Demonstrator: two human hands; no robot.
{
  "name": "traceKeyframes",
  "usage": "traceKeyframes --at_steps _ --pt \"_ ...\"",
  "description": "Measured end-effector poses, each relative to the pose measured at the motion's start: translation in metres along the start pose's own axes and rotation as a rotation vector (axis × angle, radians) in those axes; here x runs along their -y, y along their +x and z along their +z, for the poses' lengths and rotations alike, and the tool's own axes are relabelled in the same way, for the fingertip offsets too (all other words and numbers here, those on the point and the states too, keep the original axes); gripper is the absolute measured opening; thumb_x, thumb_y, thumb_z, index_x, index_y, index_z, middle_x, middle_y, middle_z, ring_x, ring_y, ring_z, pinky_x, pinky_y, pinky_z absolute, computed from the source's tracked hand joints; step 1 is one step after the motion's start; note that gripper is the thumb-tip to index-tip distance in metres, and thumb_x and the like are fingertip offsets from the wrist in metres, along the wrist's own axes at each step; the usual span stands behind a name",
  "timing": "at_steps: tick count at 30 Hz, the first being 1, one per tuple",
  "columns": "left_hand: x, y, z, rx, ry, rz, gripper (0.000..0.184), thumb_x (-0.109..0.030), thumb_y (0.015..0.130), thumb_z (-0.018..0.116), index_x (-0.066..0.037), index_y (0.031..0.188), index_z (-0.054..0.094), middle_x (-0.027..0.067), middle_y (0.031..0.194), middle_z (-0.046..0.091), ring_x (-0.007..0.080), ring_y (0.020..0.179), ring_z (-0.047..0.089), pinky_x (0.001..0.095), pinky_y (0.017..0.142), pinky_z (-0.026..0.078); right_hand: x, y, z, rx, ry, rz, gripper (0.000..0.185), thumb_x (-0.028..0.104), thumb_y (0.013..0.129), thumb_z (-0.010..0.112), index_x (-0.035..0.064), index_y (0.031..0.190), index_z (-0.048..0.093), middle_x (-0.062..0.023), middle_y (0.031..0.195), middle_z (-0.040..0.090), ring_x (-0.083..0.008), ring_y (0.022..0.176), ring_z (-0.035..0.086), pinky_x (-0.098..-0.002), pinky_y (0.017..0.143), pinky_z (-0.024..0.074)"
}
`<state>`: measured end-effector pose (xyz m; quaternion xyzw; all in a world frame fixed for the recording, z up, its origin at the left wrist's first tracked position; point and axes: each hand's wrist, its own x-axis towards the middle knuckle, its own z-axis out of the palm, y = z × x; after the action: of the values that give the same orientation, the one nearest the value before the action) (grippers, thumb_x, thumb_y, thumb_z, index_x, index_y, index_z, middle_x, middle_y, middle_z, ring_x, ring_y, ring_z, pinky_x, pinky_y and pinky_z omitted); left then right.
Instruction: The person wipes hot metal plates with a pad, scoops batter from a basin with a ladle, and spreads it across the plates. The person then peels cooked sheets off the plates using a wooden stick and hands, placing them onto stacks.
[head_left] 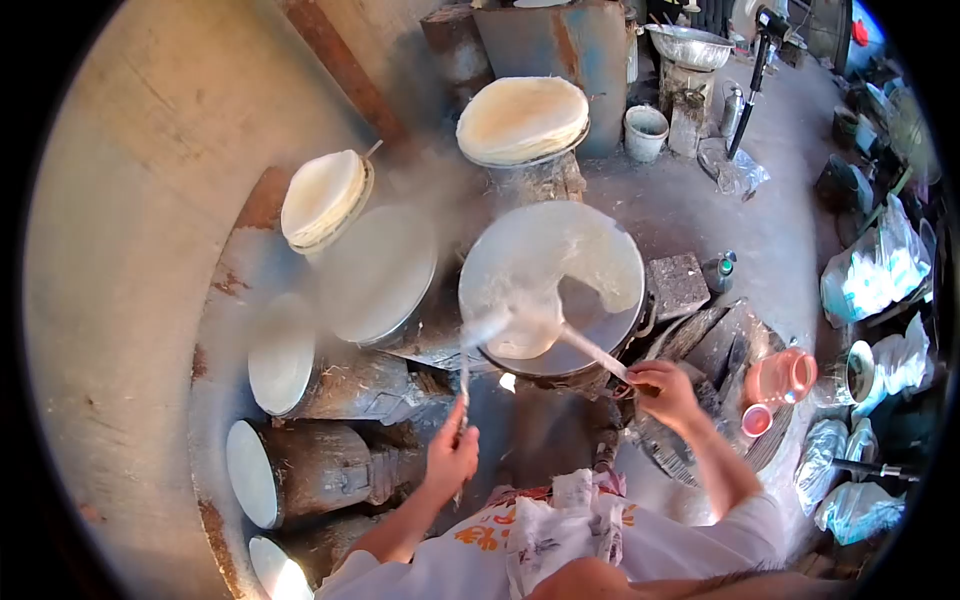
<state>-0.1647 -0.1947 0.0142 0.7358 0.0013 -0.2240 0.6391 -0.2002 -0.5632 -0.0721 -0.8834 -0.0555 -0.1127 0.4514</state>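
My right hand [665,393] is closed round the handle of a pale ladle [535,328], whose wide bowl is over the near side of a large round pan [600,235]. Whitish batter coats much of the pan, leaving a darker bare patch right of the middle. My left hand [452,458] grips a thin stick-like tool [463,385] held upright. The tool's upper end is a pale blur at the pan's near left rim, so its kind cannot be made out.
Thin round sheets are piled in a stack [525,115] behind the pan and another stack [322,200] at the left. Several lidded drums curve along the left, one lid [375,270] under steam. A pink jug [780,377] and a wooden block [678,284] are at the right.
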Motion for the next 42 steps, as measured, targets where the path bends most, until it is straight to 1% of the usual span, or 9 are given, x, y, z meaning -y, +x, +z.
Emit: traceKeyframes --at_steps 3,9,16,19,22,26,37,39,42 --pt "-0.034 0.019 -0.033 -0.011 -0.149 0.11 0.058 -0.009 0.097 0.042 -0.015 0.148 0.015 -0.0038 0.052 0.034 0.0053 0.037 0.032 0.0215 0.034 0.031 0.084 0.028 0.117 -0.139 0.903 0.477 0.044 -0.005 0.08 0.058 0.0062 0.122 0.05 -0.0083 0.099 0.065 -0.0137 0.081 0.061 -0.0257 0.069 0.0502" --pt "-0.036 0.011 -0.092 0.051 -0.36 0.244 0.057 -0.013 0.098 0.041 -0.022 0.148 0.015 -0.0027 0.055 0.031 0.0057 0.038 0.027 0.0227 0.032 0.029 0.114 0.092 0.349 -0.428 1.237 0.613 0.028 0.017 0.096 0.047 0.0165 0.123 0.042 -0.0033 0.075 0.055 -0.0104 0.05 0.045 -0.0251 0.043 0.0392" --pt "-0.04 -0.013 -0.141 0.15 -0.388 0.241 0.063 -0.011 0.095 0.048 -0.021 0.148 0.016 -0.0039 0.054 0.029 0.0052 0.039 0.028 0.0226 0.034 0.027 0.138 0.021 0.308 -0.765 1.046 0.739 0.034 0.018 0.095 0.051 0.0226 0.128 0.045 0.0019 0.067 0.044 -0.0055 0.045 0.034 -0.0218 0.039 0.0284" --pt "-0.037 -0.015 -0.144 0.158 -0.374 0.254 0.066 -0.007 0.093 0.049 -0.02 0.148 0.014 -0.0038 0.052 0.032 0.0053 0.037 0.029 0.0228 0.033 0.029 0.122 0.05 0.278 -0.965 0.979 0.796 0.031 0.014 0.094 0.051 0.0133 0.125 0.048 0.0033 0.059 0.043 -0.006 0.04 0.035 -0.0233 0.035 0.0255" --pt "-0.035 -0.023 -0.155 0.16 -0.328 0.249 0.066 -0.006 0.094 0.047 -0.02 0.148 0.013 -0.0035 0.052 0.033 0.0053 0.037 0.029 0.0232 0.033 0.029 0.08 0.071 0.28 -1.046 0.984 0.561 0.032 0.014 0.092 0.053 0.0128 0.125 0.05 0.0028 0.059 0.045 -0.0076 0.04 0.036 -0.0247 0.035 0.0277" --pt "-0.038 -0.019 -0.149 0.207 -0.296 0.256 0.063 -0.008 0.095 0.044 -0.02 0.148 0.012 -0.0038 0.051 0.031 0.0051 0.038 0.028 0.0231 0.034 0.029 0.164 -0.008 0.294 -0.422 0.783 0.776 0.034 0.016 0.093 0.054 0.0133 0.127 0.051 -0.0033 0.071 0.055 -0.0088 0.045 0.043 -0.0243 0.036 0.0322" --pt "-0.039 0.014 -0.051 0.249 -0.215 0.263 0.061 -0.006 0.095 0.044 -0.018 0.148 0.016 -0.004 0.051 0.033 0.005 0.038 0.03 0.0227 0.033 0.03 0.05 0.005 0.143 -0.591 0.822 0.757 0.033 0.019 0.094 0.049 0.0146 0.126 0.056 0.0005 0.065 0.053 -0.0082 0.042 0.043 -0.023 0.037 0.0321" --pt "-0.045 0.02 -0.032 0.274 -0.194 0.231 0.061 -0.005 0.095 0.044 -0.017 0.148 0.017 -0.0039 0.052 0.033 0.005 0.038 0.03 0.0224 0.033 0.029 0.067 -0.014 0.15 -0.624 1.27 0.902 0.032 0.019 0.095 0.047 0.0132 0.125 0.055 0.0003 0.063 0.052 -0.0082 0.041 0.042 -0.0224 0.036 0.0318" --pt "-0.048 0.042 -0.001 0.271 -0.191 0.216 0.059 -0.006 0.095 0.044 -0.015 0.147 0.018 -0.0039 0.053 0.033 0.0046 0.038 0.03 0.0224 0.034 0.029 0.055 -0.056 0.095 -0.46 0.922 0.885 0.032 0.02 0.096 0.046 0.0144 0.127 0.054 -0.0013 0.067 0.056 -0.0083 0.042 0.043 -0.0216 0.038 0.0325"
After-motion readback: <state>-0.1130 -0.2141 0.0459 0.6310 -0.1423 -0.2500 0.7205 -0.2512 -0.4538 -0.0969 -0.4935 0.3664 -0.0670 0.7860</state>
